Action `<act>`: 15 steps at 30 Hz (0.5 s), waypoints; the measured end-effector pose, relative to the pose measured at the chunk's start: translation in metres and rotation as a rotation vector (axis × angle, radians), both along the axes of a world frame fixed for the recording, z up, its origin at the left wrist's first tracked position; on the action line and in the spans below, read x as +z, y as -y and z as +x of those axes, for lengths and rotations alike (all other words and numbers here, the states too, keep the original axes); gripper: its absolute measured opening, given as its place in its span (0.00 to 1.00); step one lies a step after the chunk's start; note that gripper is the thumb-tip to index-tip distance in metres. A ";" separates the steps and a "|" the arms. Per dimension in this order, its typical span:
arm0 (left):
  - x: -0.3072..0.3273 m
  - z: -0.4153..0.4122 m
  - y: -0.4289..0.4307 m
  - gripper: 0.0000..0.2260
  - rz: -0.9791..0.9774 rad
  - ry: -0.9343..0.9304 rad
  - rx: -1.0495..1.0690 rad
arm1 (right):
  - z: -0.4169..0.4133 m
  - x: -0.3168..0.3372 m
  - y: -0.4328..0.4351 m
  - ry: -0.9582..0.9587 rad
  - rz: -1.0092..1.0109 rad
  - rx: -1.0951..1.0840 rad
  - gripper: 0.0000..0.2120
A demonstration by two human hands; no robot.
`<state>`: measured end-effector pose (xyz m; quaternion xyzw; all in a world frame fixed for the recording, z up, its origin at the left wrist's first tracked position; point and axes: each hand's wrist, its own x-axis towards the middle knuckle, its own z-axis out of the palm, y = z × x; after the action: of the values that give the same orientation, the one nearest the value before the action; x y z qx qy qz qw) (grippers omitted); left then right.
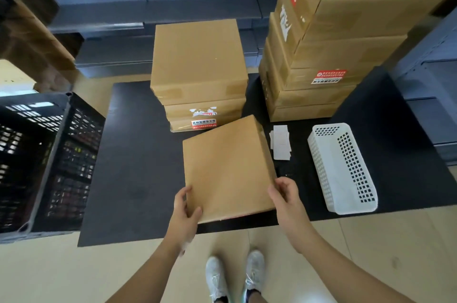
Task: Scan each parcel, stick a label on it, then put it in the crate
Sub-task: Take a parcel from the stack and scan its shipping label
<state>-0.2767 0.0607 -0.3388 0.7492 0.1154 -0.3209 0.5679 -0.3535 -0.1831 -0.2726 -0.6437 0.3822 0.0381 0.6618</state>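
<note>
A flat brown cardboard parcel (pixel 228 169) lies on the black table (pixel 138 166) near its front edge, plain top face up. My left hand (pixel 185 213) grips its near left corner, thumb on top. My right hand (pixel 284 191) holds its near right edge. A small pile of white labels (pixel 280 143) lies just right of the parcel. A dark object, perhaps the scanner (pixel 288 174), lies on the table below the labels, hard to make out. The black slatted crate (pixel 42 161) stands at the left of the table.
A stack of flat brown parcels (pixel 199 72) stands behind the held parcel. A taller stack of parcels (pixel 329 37) rises at the back right. A white perforated basket (pixel 343 166) lies on its side at the right. Grey shelving runs along the back.
</note>
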 end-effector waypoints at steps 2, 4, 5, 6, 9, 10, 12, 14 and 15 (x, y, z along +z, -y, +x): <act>0.003 0.005 0.009 0.24 0.046 0.009 -0.119 | 0.000 0.022 0.001 0.052 -0.119 0.007 0.19; 0.014 0.012 0.023 0.17 0.080 0.039 -0.153 | 0.005 0.043 -0.003 0.074 -0.218 0.032 0.31; 0.024 0.016 0.031 0.20 0.028 0.048 -0.139 | 0.008 0.051 -0.008 0.073 -0.269 0.073 0.36; 0.034 0.020 0.038 0.27 -0.064 0.019 -0.116 | 0.011 0.055 -0.015 0.079 -0.319 0.131 0.40; 0.071 0.028 0.044 0.34 -0.304 -0.075 -0.104 | 0.020 0.059 -0.039 0.187 -0.338 0.303 0.30; 0.081 0.032 0.038 0.34 -0.320 -0.092 -0.060 | 0.021 0.056 -0.044 0.214 -0.273 0.339 0.26; 0.088 0.039 0.016 0.31 -0.295 -0.094 0.045 | 0.023 0.051 -0.048 0.225 -0.070 0.389 0.18; 0.084 0.046 -0.012 0.28 -0.297 -0.132 0.087 | 0.026 0.037 -0.044 0.177 -0.014 0.367 0.14; 0.082 0.049 -0.025 0.24 -0.300 -0.151 0.100 | 0.027 0.026 -0.040 0.127 -0.058 0.327 0.12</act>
<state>-0.2277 0.0858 -0.2568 0.6230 0.1457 -0.3612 0.6783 -0.3261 -0.1428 -0.2469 -0.7172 0.2307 0.0935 0.6509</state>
